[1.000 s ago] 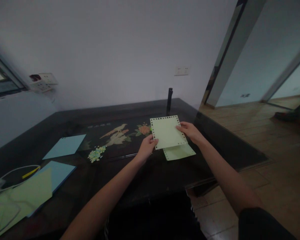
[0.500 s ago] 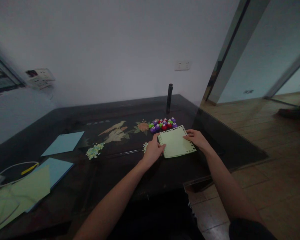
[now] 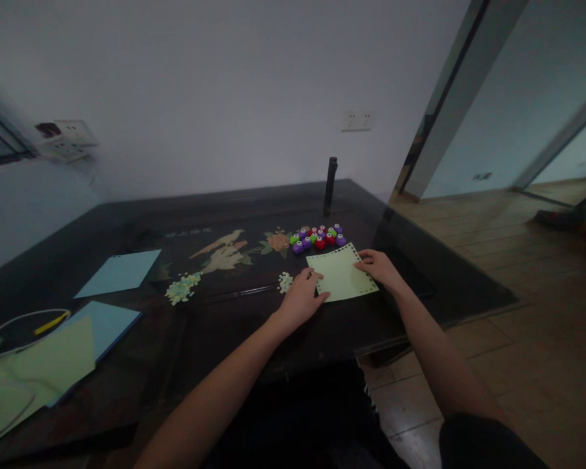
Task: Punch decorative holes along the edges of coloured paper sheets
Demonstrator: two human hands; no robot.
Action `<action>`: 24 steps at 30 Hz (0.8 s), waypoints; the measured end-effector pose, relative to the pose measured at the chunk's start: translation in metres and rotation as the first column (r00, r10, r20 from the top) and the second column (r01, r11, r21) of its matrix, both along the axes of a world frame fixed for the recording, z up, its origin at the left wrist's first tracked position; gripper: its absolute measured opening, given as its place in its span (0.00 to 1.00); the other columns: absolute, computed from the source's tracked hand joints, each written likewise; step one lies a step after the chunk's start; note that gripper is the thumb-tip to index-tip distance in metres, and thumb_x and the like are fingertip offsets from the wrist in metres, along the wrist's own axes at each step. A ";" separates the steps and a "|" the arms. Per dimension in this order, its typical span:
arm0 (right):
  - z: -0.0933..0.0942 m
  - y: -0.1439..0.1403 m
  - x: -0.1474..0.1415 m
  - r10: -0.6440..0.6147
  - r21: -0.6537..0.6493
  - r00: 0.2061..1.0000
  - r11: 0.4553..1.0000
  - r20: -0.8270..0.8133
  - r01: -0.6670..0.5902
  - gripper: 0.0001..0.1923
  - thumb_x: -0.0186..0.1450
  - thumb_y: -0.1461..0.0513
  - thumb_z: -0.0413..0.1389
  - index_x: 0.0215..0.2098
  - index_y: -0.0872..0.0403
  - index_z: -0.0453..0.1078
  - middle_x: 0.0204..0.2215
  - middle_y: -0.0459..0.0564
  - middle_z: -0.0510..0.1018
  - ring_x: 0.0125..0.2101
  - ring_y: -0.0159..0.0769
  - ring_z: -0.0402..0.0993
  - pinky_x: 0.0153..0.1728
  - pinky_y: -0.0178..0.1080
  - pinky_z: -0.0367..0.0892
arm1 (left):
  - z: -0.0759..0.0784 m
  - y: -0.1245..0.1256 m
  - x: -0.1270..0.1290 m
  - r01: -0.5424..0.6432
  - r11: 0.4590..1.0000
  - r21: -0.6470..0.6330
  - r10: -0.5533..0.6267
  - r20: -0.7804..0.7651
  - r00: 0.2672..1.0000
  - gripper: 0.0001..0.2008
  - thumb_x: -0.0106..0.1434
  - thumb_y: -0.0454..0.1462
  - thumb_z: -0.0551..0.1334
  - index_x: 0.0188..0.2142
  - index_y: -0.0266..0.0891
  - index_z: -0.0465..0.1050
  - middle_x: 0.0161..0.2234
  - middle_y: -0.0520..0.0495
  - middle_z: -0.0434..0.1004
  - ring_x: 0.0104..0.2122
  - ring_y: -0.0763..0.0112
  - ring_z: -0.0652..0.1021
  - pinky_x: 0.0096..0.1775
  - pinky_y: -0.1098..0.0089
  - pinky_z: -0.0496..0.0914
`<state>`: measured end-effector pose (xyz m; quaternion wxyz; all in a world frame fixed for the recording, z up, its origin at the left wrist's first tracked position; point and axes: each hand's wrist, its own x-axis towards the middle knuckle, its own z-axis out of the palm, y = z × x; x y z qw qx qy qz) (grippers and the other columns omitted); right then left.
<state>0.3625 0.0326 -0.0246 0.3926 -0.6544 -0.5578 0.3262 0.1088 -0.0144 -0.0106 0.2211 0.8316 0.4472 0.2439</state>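
Observation:
A pale green sheet (image 3: 342,275) with punched holes along its edges lies flat on the dark table (image 3: 273,326), stacked on another such sheet. My left hand (image 3: 303,299) rests on its near left corner, fingers spread. My right hand (image 3: 378,267) touches its right edge. Just beyond the sheet sits a cluster of small coloured punches (image 3: 318,238), purple, red and green. A little heap of paper cut-outs (image 3: 285,281) lies left of my left hand.
Another heap of cut-outs (image 3: 180,288) lies mid-table. Blue sheets (image 3: 118,272) and a green sheet (image 3: 39,371) lie at the left with a white cable (image 3: 10,322). A dark upright cylinder (image 3: 331,187) stands at the back. The table's right edge borders a wooden floor.
Both hands lowered the green sheet from the air onto the sheet on the table. The punches behind it came into sight. Now both hands rest on the flat stack.

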 end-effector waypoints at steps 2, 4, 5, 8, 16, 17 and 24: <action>0.000 0.001 0.000 -0.005 0.000 0.999 1.000 0.054 0.005 0.17 0.50 0.63 0.61 0.39 0.58 0.70 0.19 0.43 0.73 0.17 0.28 0.66 0.17 0.30 0.59 | -0.001 -0.001 0.001 0.011 1.000 -0.016 -0.012 -0.019 1.000 0.22 0.57 0.42 0.62 0.50 0.37 0.67 0.57 0.36 0.59 0.57 0.55 0.64 0.56 0.58 0.60; 0.000 0.000 -0.001 -0.007 0.001 0.993 1.000 0.114 0.007 0.17 0.51 0.62 0.61 0.40 0.57 0.70 0.19 0.43 0.73 0.18 0.28 0.66 0.18 0.30 0.59 | -0.002 -0.003 0.002 0.027 0.999 -0.022 -0.028 -0.048 0.998 0.25 0.55 0.44 0.64 0.50 0.37 0.66 0.58 0.36 0.58 0.57 0.53 0.64 0.56 0.57 0.60; 0.001 0.000 -0.001 -0.005 0.001 0.990 1.000 0.142 0.005 0.18 0.51 0.62 0.60 0.40 0.57 0.70 0.19 0.43 0.73 0.18 0.28 0.66 0.18 0.30 0.59 | -0.002 -0.004 0.002 0.032 0.999 -0.018 -0.034 -0.065 0.997 0.25 0.54 0.44 0.65 0.50 0.37 0.67 0.58 0.35 0.58 0.57 0.52 0.63 0.56 0.57 0.60; 0.002 0.000 -0.002 -0.031 0.031 0.973 0.999 0.228 0.024 0.18 0.52 0.59 0.60 0.41 0.56 0.70 0.20 0.43 0.73 0.18 0.29 0.66 0.19 0.31 0.59 | -0.001 -0.008 0.004 0.043 0.999 0.002 -0.042 -0.100 0.994 0.24 0.54 0.41 0.65 0.49 0.37 0.67 0.57 0.35 0.59 0.57 0.52 0.63 0.56 0.56 0.59; 0.002 0.000 -0.001 -0.194 0.210 0.921 0.969 0.339 0.127 0.13 0.55 0.60 0.57 0.39 0.55 0.71 0.28 0.49 0.78 0.29 0.35 0.73 0.33 0.37 0.66 | -0.002 -0.010 0.004 0.045 0.998 0.035 -0.040 -0.127 0.991 0.20 0.57 0.39 0.62 0.49 0.38 0.67 0.56 0.36 0.61 0.56 0.53 0.65 0.55 0.56 0.61; 0.002 0.000 -0.001 -0.180 0.204 0.926 0.972 0.332 0.116 0.12 0.56 0.61 0.57 0.39 0.55 0.71 0.29 0.50 0.78 0.30 0.35 0.73 0.34 0.37 0.66 | -0.002 -0.010 0.004 0.044 0.998 0.038 -0.039 -0.130 0.991 0.20 0.57 0.39 0.62 0.49 0.38 0.67 0.56 0.36 0.61 0.56 0.53 0.65 0.55 0.57 0.61; -0.002 0.003 -0.001 -0.121 0.185 0.952 0.980 0.282 0.070 0.11 0.55 0.63 0.57 0.37 0.55 0.72 0.30 0.50 0.79 0.31 0.35 0.74 0.37 0.38 0.68 | 0.000 -0.010 0.005 0.036 0.999 0.040 -0.030 -0.147 0.989 0.20 0.57 0.39 0.62 0.50 0.36 0.67 0.56 0.36 0.61 0.55 0.53 0.66 0.55 0.58 0.61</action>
